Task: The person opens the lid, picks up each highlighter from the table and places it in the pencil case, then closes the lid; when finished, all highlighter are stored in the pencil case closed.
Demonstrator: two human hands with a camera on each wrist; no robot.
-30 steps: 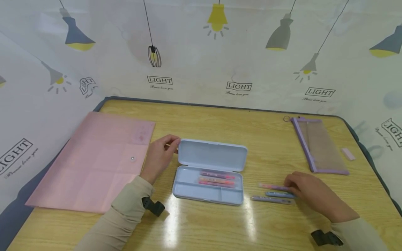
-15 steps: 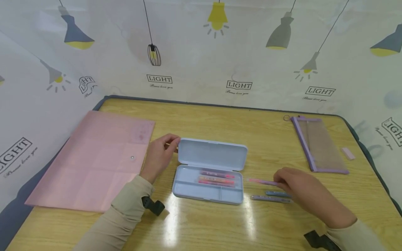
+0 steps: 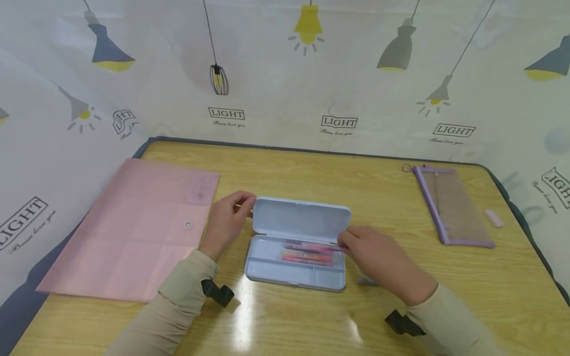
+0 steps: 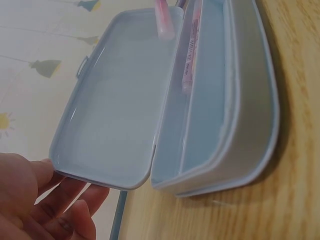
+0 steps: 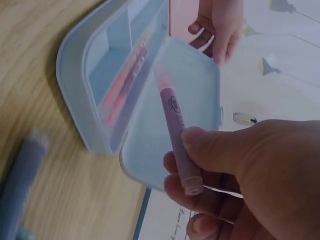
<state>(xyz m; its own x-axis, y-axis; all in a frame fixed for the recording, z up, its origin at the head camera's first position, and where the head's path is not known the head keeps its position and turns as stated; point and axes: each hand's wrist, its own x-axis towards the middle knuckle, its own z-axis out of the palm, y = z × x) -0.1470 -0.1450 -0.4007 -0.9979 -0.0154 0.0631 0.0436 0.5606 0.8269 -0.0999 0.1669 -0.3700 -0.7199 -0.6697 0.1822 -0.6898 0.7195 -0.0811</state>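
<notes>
A light blue pencil case (image 3: 276,272) lies with its lid (image 3: 300,217) raised. My left hand (image 3: 227,223) holds the lid by its left corner, fingers behind it in the left wrist view. Several pink and orange marker pens (image 3: 307,257) lie in the long rear compartment. Between thumb and fingers, my right hand (image 3: 383,259) pinches a purple marker pen (image 5: 176,132) with a pinkish clear tip, over the right end of that compartment. The front compartments hold nothing. On the table under the right hand, a grey-blue pen (image 5: 22,185) is partly hidden.
A pink document folder (image 3: 133,232) lies on the left of the wooden table (image 3: 294,326). At the right are a mesh zip pouch (image 3: 463,207) with purple edging and a small pink eraser (image 3: 494,218). A printed cloth (image 3: 276,74) hangs behind the table.
My right hand has lifted the purple marker pen from beside the other pens and carried it left over the pencil case. The left hand has stayed at the lid.
</notes>
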